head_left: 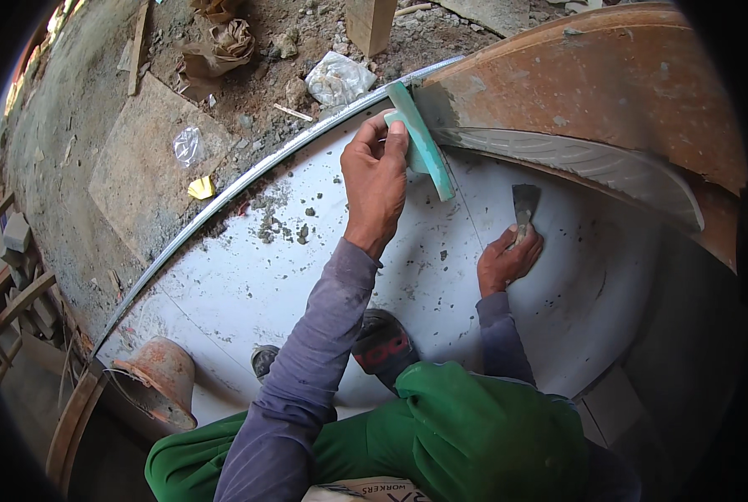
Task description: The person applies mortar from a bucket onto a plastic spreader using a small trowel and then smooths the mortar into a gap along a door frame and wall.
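Observation:
My left hand point(376, 176) pinches a teal plastic float point(424, 142) by its handle side, its long edge tilted from upper left to lower right. The float's upper end overlaps a metal edge strip point(265, 155) and the damp grey end of a brown board. Over the pale, crumb-strewn tiled floor point(307, 192), my right hand point(510, 258) is closed around the handle of a putty knife point(525, 203), whose wide dark blade points away from me. Whether the float touches the board beside it I cannot tell.
The brown board point(591, 75), with a grey textured strip point(574, 163) along its lower side, bounds the right. A mortar-stained bucket point(160, 376) stands at lower left. Past the metal strip lie rubble, a plastic bag point(339, 79), crumpled paper point(215, 54) and a wooden post point(369, 25).

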Motion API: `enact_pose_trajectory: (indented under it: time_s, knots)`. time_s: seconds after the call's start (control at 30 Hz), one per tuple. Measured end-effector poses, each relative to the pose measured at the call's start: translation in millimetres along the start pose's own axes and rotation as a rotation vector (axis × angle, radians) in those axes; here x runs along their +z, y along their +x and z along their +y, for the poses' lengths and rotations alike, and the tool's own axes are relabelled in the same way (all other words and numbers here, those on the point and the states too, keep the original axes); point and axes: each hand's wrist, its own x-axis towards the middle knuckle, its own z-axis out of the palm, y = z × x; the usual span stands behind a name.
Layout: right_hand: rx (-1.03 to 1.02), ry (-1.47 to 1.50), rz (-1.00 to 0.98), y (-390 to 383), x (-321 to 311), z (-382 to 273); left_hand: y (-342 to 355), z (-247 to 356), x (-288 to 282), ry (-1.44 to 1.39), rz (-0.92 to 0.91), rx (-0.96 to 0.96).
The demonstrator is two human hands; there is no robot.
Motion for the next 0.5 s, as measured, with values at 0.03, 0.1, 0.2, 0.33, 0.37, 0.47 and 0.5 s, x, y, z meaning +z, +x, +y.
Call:
enact_pose_trajectory:
  time_s: [0.03, 0.1, 0.2, 0.33, 0.37, 0.47, 0.5]
  knots:
    - [-0.004, -0.001, 0.003, 1, -1, 0, 1, 1, 1, 0.033, 0.008, 0.036]
    - [-0.007, -0.006, 0.008, 2, -2, 0, 3, 3, 3, 0.064, 0.011, 0.071]
    - [0.012, -0.009, 0.002, -1, 0, 1, 6, 11, 0, 0.148, -0.011, 0.093]
    - [-0.003, 0.002, 0.023, 1, 0, 2, 15, 9, 1, 0.206, 0.008, 0.14]
    - [-0.012, 0.005, 0.027, 0, 1, 1, 17, 8, 1, 0.191, -0.021, 0.141]
    - [-0.008, 0.009, 0.031, 1, 1, 1, 16, 5, 1, 0.19, -0.069, 0.124]
    - [-0.007, 0.008, 0.033, 1, 1, 1, 15, 4, 2, 0.206, -0.083, 0.107]
